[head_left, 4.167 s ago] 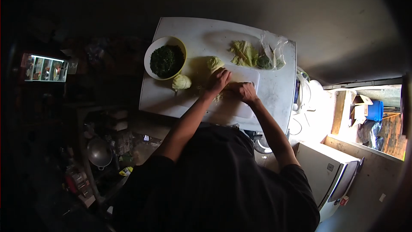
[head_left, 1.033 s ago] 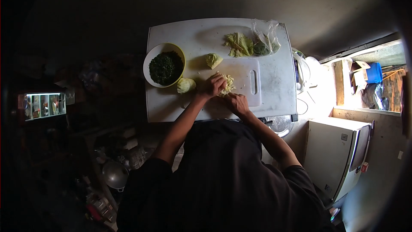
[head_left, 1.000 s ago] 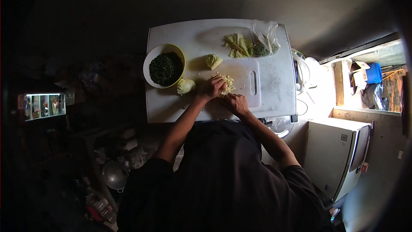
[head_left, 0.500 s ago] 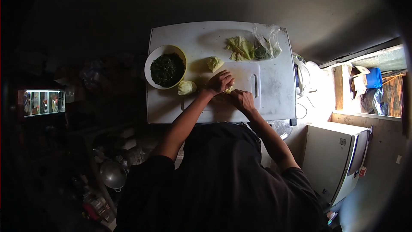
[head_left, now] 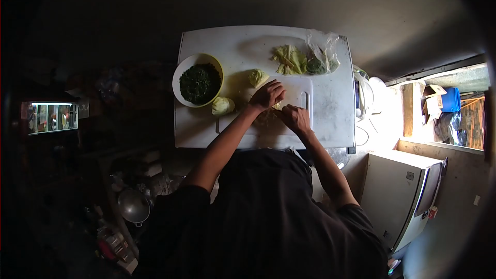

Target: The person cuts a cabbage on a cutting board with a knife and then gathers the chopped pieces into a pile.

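Observation:
Over the white cutting board (head_left: 292,83), my left hand (head_left: 268,94) is closed on a pale cabbage piece (head_left: 277,106), most of it covered by the fingers. My right hand (head_left: 295,119) is a fist just beside it, gripping what looks like a knife; the blade barely shows. Thin cabbage shreds (head_left: 266,119) lie on the board below my hands. Beyond the left hand sits a cut cabbage chunk (head_left: 258,77). Another cabbage chunk (head_left: 222,106) rests left of my left wrist.
A bowl (head_left: 221,67) of chopped dark greens stands at the table's left. Loose cabbage leaves (head_left: 289,59) and a clear plastic bag (head_left: 324,51) lie at the back right of the white table (head_left: 333,116). A white fridge (head_left: 387,191) stands to the right.
Both hands stay at the cabbage piece, with the left hand slightly raised and its fingers shifted. More shreds show on the board. The view has shifted slightly.

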### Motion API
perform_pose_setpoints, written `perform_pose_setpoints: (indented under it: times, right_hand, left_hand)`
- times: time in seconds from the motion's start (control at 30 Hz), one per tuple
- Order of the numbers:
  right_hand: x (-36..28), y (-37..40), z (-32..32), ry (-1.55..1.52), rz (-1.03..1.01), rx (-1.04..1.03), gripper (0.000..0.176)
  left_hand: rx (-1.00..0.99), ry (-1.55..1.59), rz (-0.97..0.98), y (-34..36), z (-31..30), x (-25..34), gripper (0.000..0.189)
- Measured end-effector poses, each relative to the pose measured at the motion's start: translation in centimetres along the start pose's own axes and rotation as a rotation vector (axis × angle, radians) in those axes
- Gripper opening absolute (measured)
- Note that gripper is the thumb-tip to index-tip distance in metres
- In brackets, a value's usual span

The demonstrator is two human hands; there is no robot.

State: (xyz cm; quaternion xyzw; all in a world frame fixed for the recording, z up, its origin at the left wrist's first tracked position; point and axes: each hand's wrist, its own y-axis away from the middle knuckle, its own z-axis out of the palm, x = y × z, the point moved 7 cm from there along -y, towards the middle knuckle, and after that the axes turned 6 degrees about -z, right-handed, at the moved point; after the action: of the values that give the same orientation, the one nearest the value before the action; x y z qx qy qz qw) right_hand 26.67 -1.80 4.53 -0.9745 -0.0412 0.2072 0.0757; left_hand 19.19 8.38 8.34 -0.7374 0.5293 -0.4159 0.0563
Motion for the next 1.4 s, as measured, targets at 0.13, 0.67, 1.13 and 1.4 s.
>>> perform_pose_setpoints:
  times: [0.13,0.67,1.13,1.4]
  right_hand:
    - [1.5,-0.1,0.7,-0.026,-0.048,0.063,0.036]
    - [2.2,-1.7,-1.0,-0.032,-0.039,0.034,0.035]
    - [-3.5,0.7,-1.5,-0.068,0.162,0.046,0.035]
    - [-5.6,3.3,0.4,-0.095,0.178,0.017,0.033]
  left_hand:
    - [-0.054,-0.016,-0.005,1.6,3.2,-1.7,0.016]
    - [-0.015,0.049,-0.043,-1.0,2.1,-1.4,0.012]
    - [-0.111,0.192,-0.139,-1.0,0.8,-0.6,0.017]
    - [0.142,0.191,-0.324,4.3,-5.0,0.2,0.015]
